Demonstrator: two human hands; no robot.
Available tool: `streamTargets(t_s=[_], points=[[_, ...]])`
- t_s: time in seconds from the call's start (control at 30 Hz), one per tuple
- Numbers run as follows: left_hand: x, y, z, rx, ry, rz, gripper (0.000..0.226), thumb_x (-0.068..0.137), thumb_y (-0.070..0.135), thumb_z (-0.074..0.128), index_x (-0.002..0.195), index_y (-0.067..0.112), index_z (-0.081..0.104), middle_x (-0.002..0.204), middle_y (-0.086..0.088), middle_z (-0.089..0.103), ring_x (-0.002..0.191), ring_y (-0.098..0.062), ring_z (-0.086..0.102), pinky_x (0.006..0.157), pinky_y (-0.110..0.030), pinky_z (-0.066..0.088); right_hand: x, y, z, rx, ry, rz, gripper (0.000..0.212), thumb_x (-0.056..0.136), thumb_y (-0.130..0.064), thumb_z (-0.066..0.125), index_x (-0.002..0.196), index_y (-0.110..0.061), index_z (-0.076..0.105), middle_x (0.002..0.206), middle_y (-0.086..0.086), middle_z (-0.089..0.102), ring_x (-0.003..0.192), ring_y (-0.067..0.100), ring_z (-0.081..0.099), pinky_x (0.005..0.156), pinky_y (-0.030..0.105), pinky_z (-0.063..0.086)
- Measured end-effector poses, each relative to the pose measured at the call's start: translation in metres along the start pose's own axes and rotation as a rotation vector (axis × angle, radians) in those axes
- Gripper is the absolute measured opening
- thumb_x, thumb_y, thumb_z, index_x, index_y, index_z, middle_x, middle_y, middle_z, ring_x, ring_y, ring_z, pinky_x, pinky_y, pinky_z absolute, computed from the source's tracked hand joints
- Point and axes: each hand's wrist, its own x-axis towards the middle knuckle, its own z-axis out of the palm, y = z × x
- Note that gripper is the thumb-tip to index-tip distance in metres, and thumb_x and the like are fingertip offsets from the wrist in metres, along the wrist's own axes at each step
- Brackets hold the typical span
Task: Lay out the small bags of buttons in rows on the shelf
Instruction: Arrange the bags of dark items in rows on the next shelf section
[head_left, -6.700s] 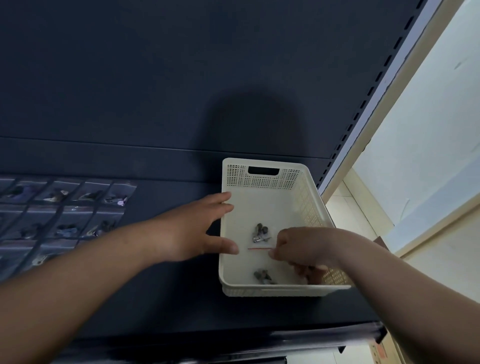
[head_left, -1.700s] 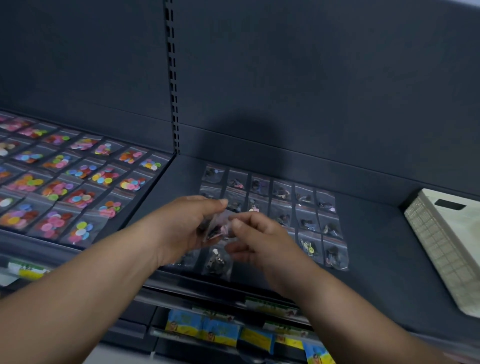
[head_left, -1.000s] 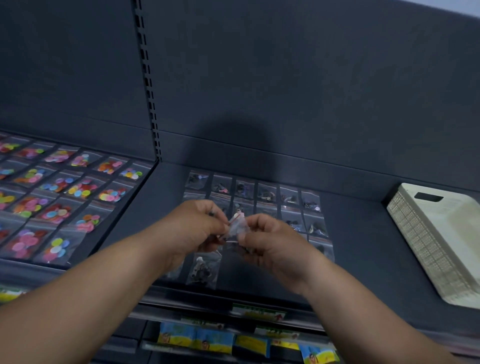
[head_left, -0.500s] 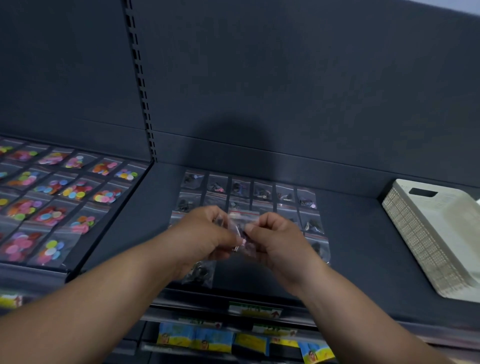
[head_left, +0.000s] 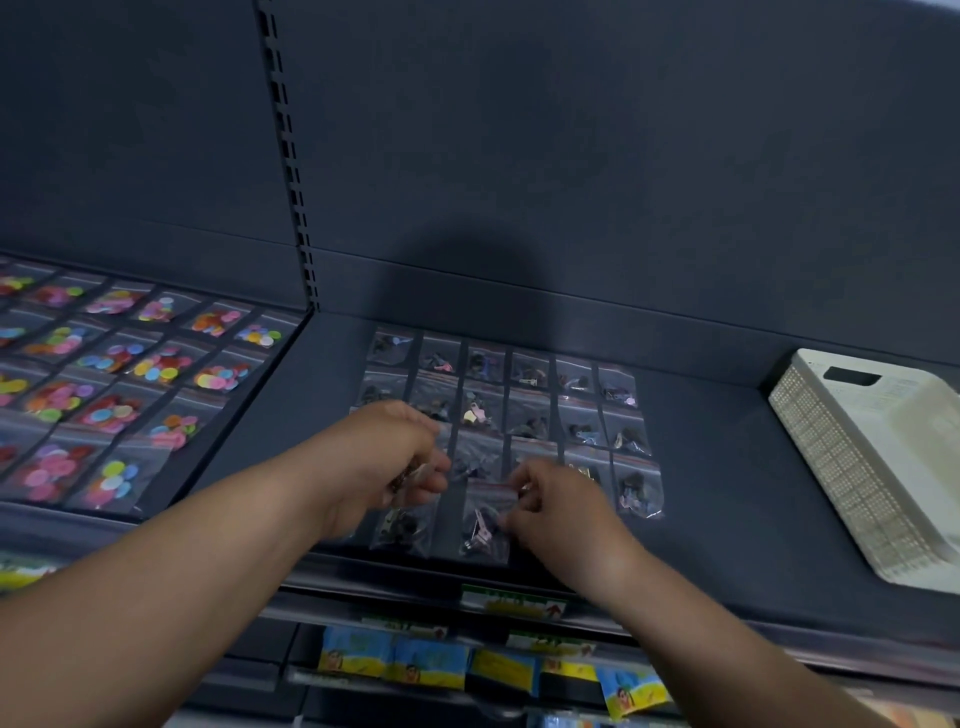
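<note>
Dark shelf (head_left: 727, 493) — open room (rightward) beside front-edge bag (head_left: 485, 525)

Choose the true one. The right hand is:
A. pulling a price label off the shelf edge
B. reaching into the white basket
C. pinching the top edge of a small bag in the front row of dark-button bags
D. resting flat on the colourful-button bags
C: the right hand pinches the red-striped top of a small bag lying in the front row, well left of the white basket.
</note>
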Motion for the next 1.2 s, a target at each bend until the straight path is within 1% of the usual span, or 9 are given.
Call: streamTargets(t_s=[0.03, 0.1, 0.37, 0.63, 0.7, 0.77, 0.83, 0.9, 1.2], points=[[0.000, -0.001, -0.001, 0.000, -0.007, -0.006, 0.020, 0.090, -0.002, 0.049, 0.100, 0.014, 0.056, 0.094, -0.013, 0.067, 0.071, -0.022, 0.065, 0.053, -0.026, 0.055, -0.002, 0.002, -0.001, -0.218, 0.071, -0.088, 0.017, 0.087, -0.020, 0.060, 0.102, -0.021, 0.054, 0.093, -0.001, 0.064, 0.083, 0.017, 0.061, 0.066, 0.029, 0.045], [-0.001, -0.001, -0.003, 0.007, -0.020, -0.004, 0.021, 0.091, -0.001, 0.048, 0.103, 0.014, 0.056, 0.098, -0.011, 0.068, 0.075, -0.023, 0.066, 0.054, -0.028, 0.054, -0.007, 0.001, -0.005, -0.384, 0.188, -0.247, 0.021, 0.088, -0.023, 0.056, 0.108, -0.023, 0.053, 0.106, -0.003, 0.056, 0.095, 0.019, 0.057, 0.072, 0.029, 0.043], [-0.001, 0.006, -0.007, -0.125, -0.021, 0.009, 0.022, 0.087, -0.013, 0.039, 0.094, -0.001, 0.056, 0.092, -0.024, 0.064, 0.071, -0.025, 0.063, 0.058, -0.030, 0.055, -0.004, 0.003, 0.006, -0.291, -0.039, -0.457, 0.019, 0.087, -0.027, 0.064, 0.105, -0.021, 0.067, 0.104, -0.003, 0.058, 0.099, 0.014, 0.051, 0.084, 0.027, 0.043], [-0.005, 0.007, -0.008, -0.084, -0.010, 0.073, 0.025, 0.089, -0.009, 0.049, 0.084, 0.010, 0.064, 0.079, -0.010, 0.064, 0.067, -0.020, 0.059, 0.062, -0.032, 0.051, -0.001, 0.001, 0.006, -0.226, -0.061, -0.469, 0.021, 0.087, -0.030, 0.064, 0.106, -0.022, 0.067, 0.101, -0.004, 0.057, 0.095, 0.012, 0.052, 0.083, 0.028, 0.046], [-0.006, 0.006, -0.008, -0.053, 0.006, 0.098, 0.021, 0.087, -0.005, 0.055, 0.084, 0.014, 0.065, 0.080, -0.008, 0.067, 0.066, -0.018, 0.059, 0.058, -0.028, 0.047, 0.001, -0.002, 0.000, -0.114, 0.020, -0.414, 0.013, 0.088, -0.031, 0.062, 0.097, -0.024, 0.068, 0.094, -0.009, 0.059, 0.088, 0.007, 0.055, 0.079, 0.024, 0.046], [-0.006, 0.005, -0.006, -0.046, 0.018, 0.133, 0.016, 0.084, -0.002, 0.062, 0.085, 0.015, 0.064, 0.079, -0.006, 0.067, 0.065, -0.016, 0.059, 0.057, -0.026, 0.046, 0.002, -0.012, -0.005, 0.160, 0.080, -0.311, 0.006, 0.088, -0.026, 0.062, 0.085, -0.027, 0.067, 0.082, -0.010, 0.063, 0.077, 0.004, 0.057, 0.073, 0.022, 0.047], [-0.007, 0.005, -0.001, -0.032, 0.021, 0.175, 0.013, 0.081, 0.002, 0.068, 0.084, 0.014, 0.065, 0.076, -0.003, 0.066, 0.066, -0.016, 0.059, 0.060, -0.028, 0.046, 0.002, -0.025, -0.011, 0.565, 0.020, -0.184, 0.006, 0.089, -0.020, 0.062, 0.084, -0.022, 0.065, 0.077, -0.007, 0.063, 0.070, 0.007, 0.056, 0.068, 0.024, 0.046], [-0.008, 0.005, 0.004, -0.001, 0.013, 0.216, 0.014, 0.078, 0.004, 0.073, 0.085, 0.013, 0.064, 0.072, -0.001, 0.065, 0.070, -0.016, 0.059, 0.065, -0.032, 0.046, 0.002, -0.035, -0.016, 0.785, -0.074, -0.084, 0.005, 0.088, -0.019, 0.063, 0.092, -0.018, 0.064, 0.080, -0.002, 0.063, 0.070, 0.009, 0.056, 0.065, 0.023, 0.046], [-0.007, 0.008, 0.012, -0.025, -0.032, 0.148, 0.013, 0.086, 0.013, 0.066, 0.076, 0.011, 0.058, 0.067, -0.006, 0.066, 0.055, -0.013, 0.058, 0.053, -0.024, 0.051, 0.002, -0.030, -0.030, 0.970, -0.048, 0.038, 0.024, 0.088, -0.004, 0.059, 0.067, -0.016, 0.058, 0.061, 0.000, 0.059, 0.055, 0.011, 0.052, 0.056, 0.026, 0.044]])
